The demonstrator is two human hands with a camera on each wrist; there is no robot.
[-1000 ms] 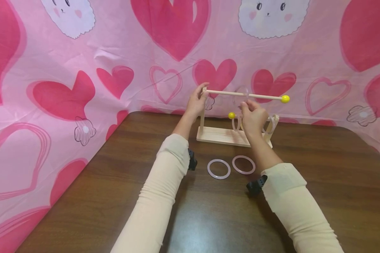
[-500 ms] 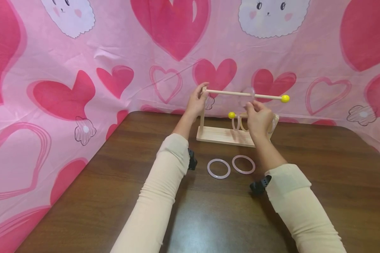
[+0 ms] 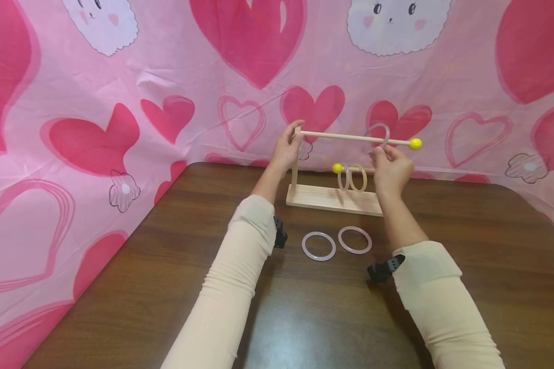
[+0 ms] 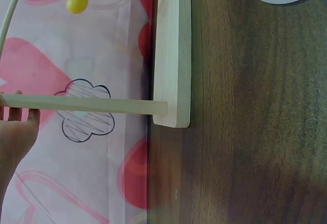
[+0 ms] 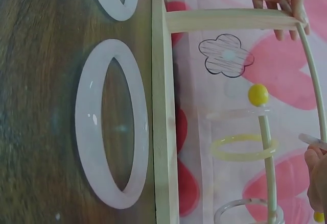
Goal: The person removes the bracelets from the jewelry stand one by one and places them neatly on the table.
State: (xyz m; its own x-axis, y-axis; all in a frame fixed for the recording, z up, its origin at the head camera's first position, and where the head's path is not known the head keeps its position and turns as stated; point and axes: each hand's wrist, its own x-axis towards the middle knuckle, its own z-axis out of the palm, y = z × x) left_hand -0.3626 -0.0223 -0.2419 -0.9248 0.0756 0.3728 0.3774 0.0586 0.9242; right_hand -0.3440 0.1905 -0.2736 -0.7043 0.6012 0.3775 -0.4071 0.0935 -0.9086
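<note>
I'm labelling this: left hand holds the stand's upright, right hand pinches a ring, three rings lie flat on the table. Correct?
Not quite: two rings, not three, lie flat on the table, as the head view shows. The rest is right.

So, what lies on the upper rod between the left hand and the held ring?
Nothing: the head view shows the upper rod bare from the left hand to the ring in the right hand.

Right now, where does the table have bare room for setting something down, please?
Bare table lies left of the left sleeve, right of the right sleeve, and between them, nearer the person than the two flat rings. It is crowded at the wooden stand: the left hand grips its post, the right hand holds a ring at the upper rod.
</note>
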